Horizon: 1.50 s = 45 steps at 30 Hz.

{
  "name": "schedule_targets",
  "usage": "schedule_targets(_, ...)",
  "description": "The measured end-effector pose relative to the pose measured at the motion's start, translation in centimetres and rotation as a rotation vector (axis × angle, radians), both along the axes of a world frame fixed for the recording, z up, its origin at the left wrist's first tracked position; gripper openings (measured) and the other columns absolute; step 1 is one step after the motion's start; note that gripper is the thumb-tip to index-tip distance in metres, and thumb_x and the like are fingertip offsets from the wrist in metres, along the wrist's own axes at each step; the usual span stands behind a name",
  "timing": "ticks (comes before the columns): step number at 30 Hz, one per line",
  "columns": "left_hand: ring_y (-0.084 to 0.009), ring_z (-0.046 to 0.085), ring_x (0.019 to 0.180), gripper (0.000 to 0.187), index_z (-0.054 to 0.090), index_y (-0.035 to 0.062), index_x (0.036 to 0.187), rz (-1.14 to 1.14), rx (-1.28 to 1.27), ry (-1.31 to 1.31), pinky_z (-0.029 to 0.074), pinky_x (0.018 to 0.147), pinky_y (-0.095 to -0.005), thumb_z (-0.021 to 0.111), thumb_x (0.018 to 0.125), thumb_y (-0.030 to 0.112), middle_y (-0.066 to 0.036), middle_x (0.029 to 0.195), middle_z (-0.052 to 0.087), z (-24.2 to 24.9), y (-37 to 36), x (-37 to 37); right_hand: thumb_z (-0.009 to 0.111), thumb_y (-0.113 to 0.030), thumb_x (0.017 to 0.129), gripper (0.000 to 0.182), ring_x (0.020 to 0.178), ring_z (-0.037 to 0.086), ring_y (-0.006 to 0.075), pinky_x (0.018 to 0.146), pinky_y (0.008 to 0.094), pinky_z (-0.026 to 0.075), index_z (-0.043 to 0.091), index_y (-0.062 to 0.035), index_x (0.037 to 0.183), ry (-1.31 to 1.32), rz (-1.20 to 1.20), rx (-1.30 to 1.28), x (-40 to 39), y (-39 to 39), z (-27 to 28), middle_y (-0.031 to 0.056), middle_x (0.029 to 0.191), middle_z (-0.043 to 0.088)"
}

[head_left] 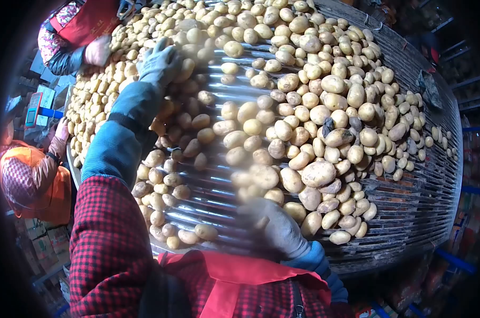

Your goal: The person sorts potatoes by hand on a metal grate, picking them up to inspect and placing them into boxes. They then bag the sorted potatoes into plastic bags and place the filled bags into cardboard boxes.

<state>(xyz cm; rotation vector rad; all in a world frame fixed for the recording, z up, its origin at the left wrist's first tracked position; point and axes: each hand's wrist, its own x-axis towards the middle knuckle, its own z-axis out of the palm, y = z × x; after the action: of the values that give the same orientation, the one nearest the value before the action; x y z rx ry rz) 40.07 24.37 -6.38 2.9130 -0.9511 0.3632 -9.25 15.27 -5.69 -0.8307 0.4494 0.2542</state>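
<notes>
My left hand (158, 62), in a grey glove, reaches forward with its fingers stretched out over the potatoes (193, 36) at the far side of a slatted metal table (409, 212). Low in the view, my right hand (274, 225), gloved too, is beside the near edge of a big pile of potatoes (318, 174). Its fingers are smeared by motion, so their hold cannot be made out. Between the two hands, several loose potatoes (234, 140) lie over the bars, some of them blurred.
At the upper left, another person's gloved hand (98, 51) rests at the potatoes. A second person in an orange garment (54, 193) stands at the left edge, near a red-framed device (33, 109). A dark crumpled scrap (430, 89) lies on the right of the table.
</notes>
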Motion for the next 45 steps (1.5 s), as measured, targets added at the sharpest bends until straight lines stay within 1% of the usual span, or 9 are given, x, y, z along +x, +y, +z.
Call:
schedule_targets(9,-0.0393,0.031,0.151,0.041,0.068,0.03,0.133,-0.071,-0.017,-0.27,0.031,0.116,-0.0578,0.059,0.097,0.049,-0.012,0.163,0.039,-0.9,10.1,-5.7,0.044,-0.038,0.109,0.055,0.112,0.066,0.0278,0.088,0.0348,0.057,0.043,-0.0039,0.152,-0.104,-0.097,0.034,-0.6,0.2,-0.3,0.0192,0.137,0.06)
schedule_targets(13,-0.0439,0.042,0.141,0.044,0.067,0.0274,0.134,0.039,-0.094,0.018,0.029,0.115,-0.0621,0.056,0.099,0.051,-0.02,0.159,0.042,-0.3,15.4,-8.5,0.045,-0.038,0.109,0.05,0.111,0.067,0.0277,0.089,0.0349,0.056,0.046,-0.0108,0.151,-0.107,-0.103,-0.12,-0.6,0.7,0.2,0.0168,0.136,0.061)
schedule_targets(17,-0.0399,0.048,0.135,0.039,0.069,0.026,0.13,0.129,-0.038,-0.132,0.034,0.111,-0.0583,0.061,0.096,0.043,-0.021,0.153,0.048,-0.1,17.5,-11.9,0.048,-0.044,0.108,0.052,0.111,0.067,0.0276,0.088,0.0361,0.056,0.049,-0.014,0.15,-0.061,-0.149,-0.044,-0.5,0.9,-0.1,0.0147,0.136,0.061)
schedule_targets(20,-0.0407,0.057,0.119,0.049,0.068,0.018,0.125,-0.482,-0.223,-0.076,0.046,0.096,-0.0532,0.082,0.078,0.027,-0.022,0.13,0.059,3.0,12.3,-19.9,0.05,-0.048,0.107,0.055,0.111,0.066,0.0272,0.09,0.0374,0.055,0.05,-0.0135,0.15,0.016,-0.187,0.062,-0.3,1.1,-0.4,0.0141,0.136,0.06)
schedule_targets(23,-0.0408,0.048,0.135,0.059,0.06,0.0222,0.138,-0.736,-0.051,0.205,0.033,0.111,-0.0675,0.077,0.083,0.038,-0.017,0.139,0.054,2.9,8.9,-25.7,0.051,-0.05,0.106,0.058,0.112,0.064,0.0274,0.092,0.0392,0.054,0.049,-0.0138,0.151,0.003,-0.183,0.062,-0.2,1.1,0.3,0.0146,0.137,0.059)
schedule_targets(35,-0.0389,0.057,0.125,0.039,0.07,0.0119,0.118,-0.499,-0.085,0.261,0.044,0.104,-0.0528,0.077,0.081,0.024,-0.014,0.13,0.064,4.0,17.8,-30.7,0.048,-0.059,0.102,0.068,0.113,0.063,0.0289,0.09,0.0419,0.055,0.045,-0.0131,0.152,0.002,-0.269,0.201,0.4,1.1,0.6,0.0149,0.137,0.059)
schedule_targets(39,-0.0356,0.061,0.12,0.047,0.067,0.0084,0.124,-0.609,-0.327,0.234,0.045,0.103,-0.0505,0.08,0.08,0.021,-0.015,0.128,0.066,5.2,13.5,-33.8,0.041,-0.061,0.105,0.071,0.115,0.063,0.0334,0.089,0.0437,0.057,0.038,-0.0123,0.158,-0.152,-0.324,0.304,0.3,1.4,0.1,0.0192,0.143,0.054)
schedule_targets(40,-0.0355,0.061,0.12,0.048,0.067,0.0086,0.125,-0.639,-0.349,0.245,0.045,0.104,-0.0505,0.08,0.08,0.022,-0.014,0.128,0.065,5.5,12.0,-34.9,0.035,-0.057,0.109,0.071,0.132,0.055,0.033,0.107,0.0418,0.051,0.039,-0.0041,0.156,-0.201,-0.248,0.321,-0.1,1.1,-0.1,0.0218,0.151,0.049)
schedule_targets(45,-0.0336,0.06,0.122,0.045,0.065,0.011,0.129,-0.924,-0.37,0.363,0.046,0.105,-0.0497,0.075,0.088,0.025,-0.013,0.126,0.066,5.4,8.7,-36.7,0.03,-0.053,0.111,0.067,0.123,0.057,0.021,0.103,0.035,0.05,0.041,-0.0026,0.154,-0.112,-0.267,0.161,0.2,1.7,-0.2,0.0129,0.144,0.054)
